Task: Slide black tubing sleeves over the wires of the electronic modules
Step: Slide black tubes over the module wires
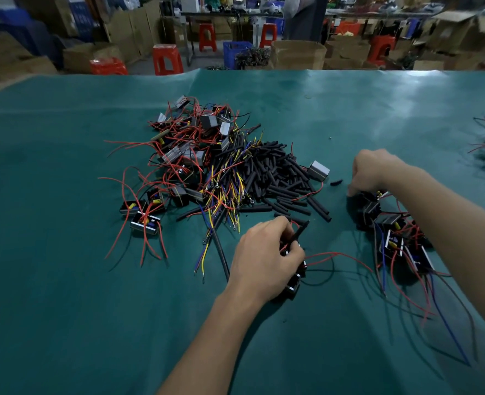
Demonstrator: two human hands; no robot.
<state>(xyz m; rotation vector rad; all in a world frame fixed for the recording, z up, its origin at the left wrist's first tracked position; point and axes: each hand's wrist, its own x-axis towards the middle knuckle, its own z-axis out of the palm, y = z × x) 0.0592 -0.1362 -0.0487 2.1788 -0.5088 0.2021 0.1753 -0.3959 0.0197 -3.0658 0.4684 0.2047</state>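
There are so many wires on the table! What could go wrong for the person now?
1. The left hand grips a module and a black sleeve; its loose red wires trail across the green mat and might snag.
2. The right hand reaches into the group of modules on the right, whose long wires could tangle together.
3. The pile of black sleeves overlaps the wire heap, so pulling one might drag others.

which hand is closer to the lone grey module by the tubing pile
Right. The right hand is just to the right of the grey module, at about the same depth. The left hand is farther off, nearer the person, gripping another module.
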